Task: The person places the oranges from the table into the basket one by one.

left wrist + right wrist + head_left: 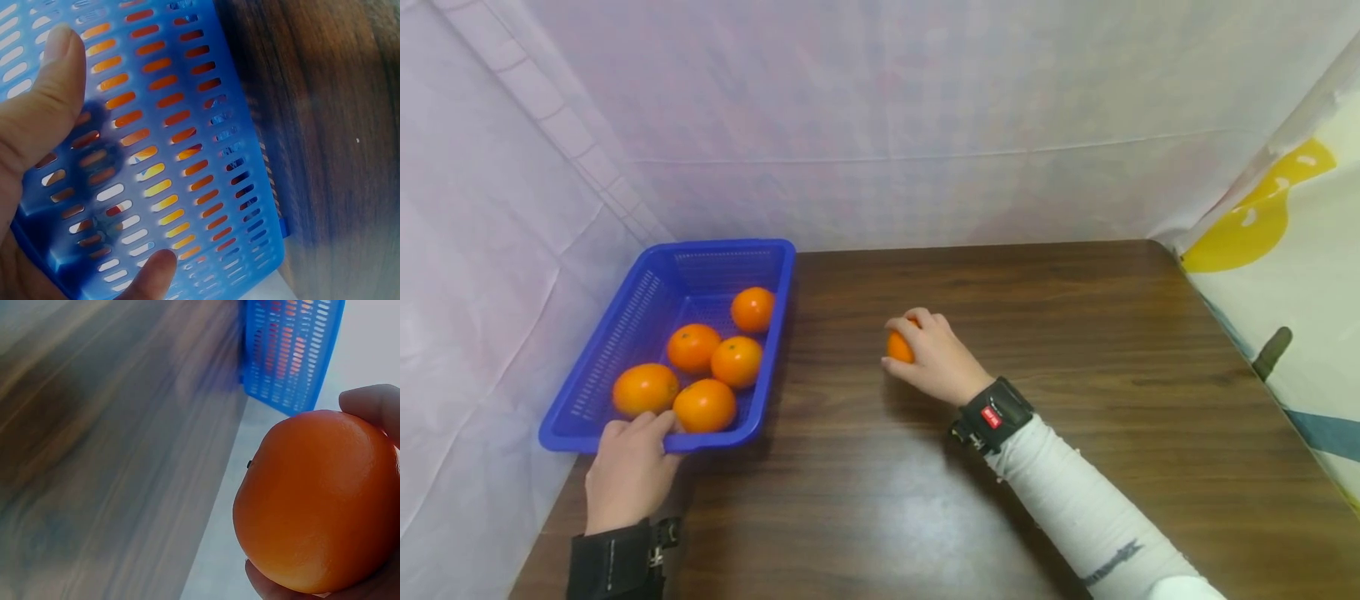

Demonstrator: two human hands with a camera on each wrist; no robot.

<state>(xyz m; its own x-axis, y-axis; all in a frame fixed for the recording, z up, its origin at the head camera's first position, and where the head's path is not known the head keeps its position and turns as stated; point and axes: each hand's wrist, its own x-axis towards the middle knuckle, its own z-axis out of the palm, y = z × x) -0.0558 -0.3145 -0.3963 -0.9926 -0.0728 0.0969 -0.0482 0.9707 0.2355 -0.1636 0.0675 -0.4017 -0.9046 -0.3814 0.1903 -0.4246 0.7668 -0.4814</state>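
My right hand (934, 357) holds an orange (900, 347) over the middle of the table, fingers and thumb curled round it. In the right wrist view the same orange (319, 500) fills the grasp. At the left, my left hand (634, 468) grips the near rim of a blue plastic basket (775, 333), fingers over the edge. The left wrist view shows the thumb (56, 81) against the basket's slotted side (181, 137). Several oranges lie inside the basket, among them one by the right wall (752, 309) and one near the gripped rim (705, 405).
A dark wood-grain table (1075, 333) lies under both hands. Pale cloth curtains (925, 125) hang behind it and along the left side. On the right is a white cloth (1315, 350) with a yellow print. Each wrist wears a black strap (996, 412).
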